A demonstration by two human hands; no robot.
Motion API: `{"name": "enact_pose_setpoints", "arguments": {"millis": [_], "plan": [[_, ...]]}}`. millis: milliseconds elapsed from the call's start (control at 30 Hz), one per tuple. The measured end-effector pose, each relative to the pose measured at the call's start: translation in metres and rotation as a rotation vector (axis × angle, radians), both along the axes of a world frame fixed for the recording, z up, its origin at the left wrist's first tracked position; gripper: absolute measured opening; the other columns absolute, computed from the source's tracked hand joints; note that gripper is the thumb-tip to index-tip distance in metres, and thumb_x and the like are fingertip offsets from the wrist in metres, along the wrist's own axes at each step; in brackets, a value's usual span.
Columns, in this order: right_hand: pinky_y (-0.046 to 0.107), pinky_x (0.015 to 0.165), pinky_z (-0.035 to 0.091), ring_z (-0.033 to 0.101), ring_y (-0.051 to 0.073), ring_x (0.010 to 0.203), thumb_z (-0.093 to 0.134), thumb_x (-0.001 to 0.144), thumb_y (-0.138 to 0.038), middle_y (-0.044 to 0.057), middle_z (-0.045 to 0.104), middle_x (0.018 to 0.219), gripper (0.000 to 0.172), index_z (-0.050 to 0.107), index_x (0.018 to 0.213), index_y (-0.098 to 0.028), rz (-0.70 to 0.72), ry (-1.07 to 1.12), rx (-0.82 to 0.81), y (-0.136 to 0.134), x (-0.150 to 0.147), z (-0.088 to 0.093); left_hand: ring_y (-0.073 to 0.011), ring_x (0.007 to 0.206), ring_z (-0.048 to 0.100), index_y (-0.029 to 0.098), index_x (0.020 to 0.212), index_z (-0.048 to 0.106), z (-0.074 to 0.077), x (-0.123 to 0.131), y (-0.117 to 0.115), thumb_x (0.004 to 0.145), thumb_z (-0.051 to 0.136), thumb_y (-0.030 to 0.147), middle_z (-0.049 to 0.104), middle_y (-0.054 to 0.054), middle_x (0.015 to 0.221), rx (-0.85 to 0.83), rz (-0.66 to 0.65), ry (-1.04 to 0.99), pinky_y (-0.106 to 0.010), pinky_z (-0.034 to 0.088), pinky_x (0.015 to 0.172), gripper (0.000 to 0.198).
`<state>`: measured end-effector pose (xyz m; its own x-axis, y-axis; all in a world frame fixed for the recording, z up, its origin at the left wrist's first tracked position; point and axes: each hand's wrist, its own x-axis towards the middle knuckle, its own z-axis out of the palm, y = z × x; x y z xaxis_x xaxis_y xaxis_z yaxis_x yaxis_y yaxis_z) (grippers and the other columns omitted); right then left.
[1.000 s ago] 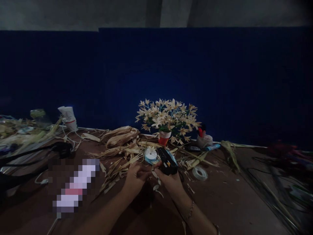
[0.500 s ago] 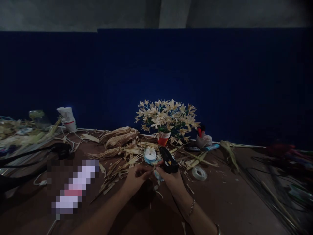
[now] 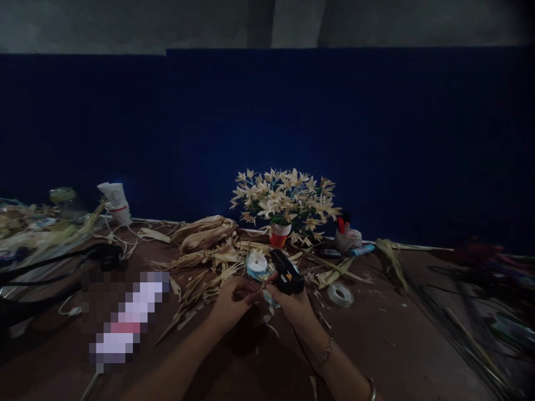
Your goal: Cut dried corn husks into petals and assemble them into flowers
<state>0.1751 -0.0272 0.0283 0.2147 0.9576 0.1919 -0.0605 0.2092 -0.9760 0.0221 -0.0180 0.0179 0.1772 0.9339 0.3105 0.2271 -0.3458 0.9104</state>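
My right hand (image 3: 292, 303) is wrapped round a black corded tool, which looks like a glue gun (image 3: 287, 273) with a white and yellow label. Beside it, my left hand (image 3: 236, 301) is closed in a pinch on a small pale piece, too dim to name, and its fingertips almost meet those of my right hand. Just beyond the fingers stands a white and light-blue spool (image 3: 257, 264) with a pale husk flower on top. Dried corn husks (image 3: 209, 234) lie in a heap behind my left hand. Farther back, pale husk flowers (image 3: 288, 195) fill a red and white cup (image 3: 279, 235).
A roll of clear tape (image 3: 340, 295) lies to the right. Behind it are a small tub (image 3: 348, 240) with red-handled tools and a blue packet (image 3: 361, 250). Wires and stems (image 3: 472, 334) spread at far right. A blurred-out white object (image 3: 129, 317) lies left, near black straps (image 3: 100, 256).
Both hands keep almost the same place. The black tool has shifted very slightly in my right hand's grip; nothing has been let go.
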Motion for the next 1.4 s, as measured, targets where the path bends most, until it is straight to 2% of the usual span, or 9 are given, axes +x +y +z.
{"name": "enact_pose_setpoints", "arguments": {"millis": [100,200,333,500,633,833,1400], "plan": [[0.031,0.065,0.048,0.058,0.016,0.066,0.070,0.058,-0.031,0.003,0.063,0.072,0.025,0.060,0.074,-0.016,0.019,0.041,-0.027,0.000,0.000,-0.002,-0.0174,0.074,0.057,0.017,0.063,0.064,-0.005,0.000,0.003,0.066,0.063,0.031,0.062,-0.005,0.073,0.046,0.036,-0.016,-0.028,0.045,0.067,0.015],[0.029,0.065,0.048,0.058,0.017,0.069,0.065,0.066,-0.032,0.004,0.062,0.079,0.023,0.058,0.081,-0.016,-0.012,-0.015,0.044,-0.002,0.001,-0.002,-0.0183,0.076,0.056,0.017,0.062,0.065,-0.009,-0.006,0.009,0.068,0.061,0.033,0.061,-0.004,0.073,0.073,0.197,0.029,-0.030,0.044,0.069,0.017],[0.028,0.066,0.047,0.057,0.016,0.070,0.058,0.074,-0.028,0.004,0.059,0.078,0.014,0.056,0.083,-0.018,0.056,-0.287,0.171,-0.010,0.003,0.005,-0.0196,0.080,0.055,0.019,0.063,0.065,-0.012,-0.016,0.014,0.068,0.060,0.034,0.060,-0.003,0.077,0.145,0.409,0.102,-0.033,0.042,0.074,0.017],[0.028,0.068,0.046,0.054,0.017,0.074,0.053,0.076,-0.022,0.005,0.055,0.077,0.005,0.056,0.074,-0.018,0.207,-0.610,0.372,-0.014,0.002,0.010,-0.0202,0.081,0.054,0.021,0.064,0.067,-0.009,-0.022,0.015,0.070,0.058,0.036,0.060,-0.003,0.078,0.270,0.512,0.266,-0.034,0.040,0.073,0.019],[0.028,0.068,0.046,0.053,0.018,0.077,0.052,0.075,-0.017,0.006,0.053,0.081,0.007,0.056,0.080,-0.018,0.259,-0.710,0.388,-0.011,0.002,0.006,-0.0194,0.081,0.054,0.021,0.066,0.067,-0.007,-0.021,0.013,0.071,0.058,0.034,0.060,-0.003,0.078,0.313,0.516,0.283,-0.033,0.041,0.074,0.016],[0.028,0.072,0.046,0.053,0.018,0.081,0.051,0.074,-0.014,0.006,0.053,0.085,0.011,0.056,0.083,-0.018,0.263,-0.725,0.380,-0.010,0.001,0.001,-0.0190,0.081,0.053,0.021,0.066,0.067,-0.007,-0.018,0.012,0.073,0.057,0.029,0.058,-0.003,0.079,0.316,0.494,0.259,-0.033,0.042,0.074,0.014],[0.028,0.070,0.045,0.053,0.018,0.080,0.051,0.074,-0.014,0.006,0.052,0.084,0.006,0.056,0.074,-0.017,0.253,-0.721,0.344,-0.010,-0.001,-0.001,-0.0196,0.082,0.052,0.021,0.067,0.067,-0.008,-0.016,0.010,0.073,0.057,0.031,0.058,-0.004,0.079,0.287,0.470,0.254,-0.034,0.041,0.075,0.015]]}}
